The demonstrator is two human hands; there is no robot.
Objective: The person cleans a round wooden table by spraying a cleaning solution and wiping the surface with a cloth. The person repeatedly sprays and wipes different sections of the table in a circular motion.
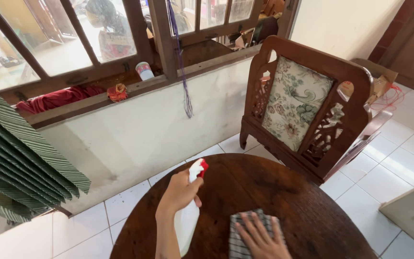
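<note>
Left hand (pixel 180 192): closed around the neck of a white spray bottle (pixel 188 216) with a red nozzle; the nozzle is seen just beyond the fingertips, aimed across the table.
Right hand (pixel 259 237): laid flat with fingers spread on a grey striped cloth (pixel 245 235); nothing is gripped, the cloth is only pressed down.
Table (pixel 274 192): dark round wood, found under both hands; bare wood lies ahead of the fingers.
Cloth: kept directly beneath the right palm, just beside the bottle.
Doing it well: the nozzle is best held above bare wood ahead of the cloth, and even pressure is best kept under a flat palm.
Bottle contents: cannot be told through the opaque white body.
Cup (pixel 144 70): set on the window ledge, well beyond the fingers; its contents are hidden.
Chair (pixel 307 105): carved wood with a floral back, stood past the table's far edge.
</note>
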